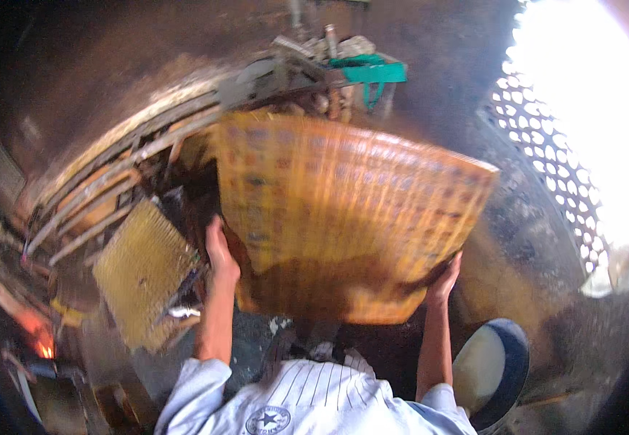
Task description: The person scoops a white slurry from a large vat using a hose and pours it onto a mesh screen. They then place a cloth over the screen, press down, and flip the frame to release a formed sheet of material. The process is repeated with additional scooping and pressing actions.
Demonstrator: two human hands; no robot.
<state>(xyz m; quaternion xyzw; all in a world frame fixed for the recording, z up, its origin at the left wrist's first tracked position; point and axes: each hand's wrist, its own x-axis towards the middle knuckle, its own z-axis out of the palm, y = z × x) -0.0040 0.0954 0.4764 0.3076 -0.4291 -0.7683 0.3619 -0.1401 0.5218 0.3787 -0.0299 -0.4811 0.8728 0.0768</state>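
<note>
A large orange-yellow board (350,203) with a grid of small, blurred markings fills the middle of the view, its lower part darker. My left hand (221,254) grips its left edge, and my right hand (445,279) holds its lower right edge, fingers partly hidden behind it. Left of my left hand, a smaller dull-yellow ridged panel (140,268) lies tilted on a dark, cluttered spot.
Wooden slats (122,181) line the back-left wall, below a cluttered ledge with green cloth (372,71). A fire (39,333) burns at lower left. A dark tub (510,348) with pale contents stands at lower right, beneath a bright perforated wall (546,167).
</note>
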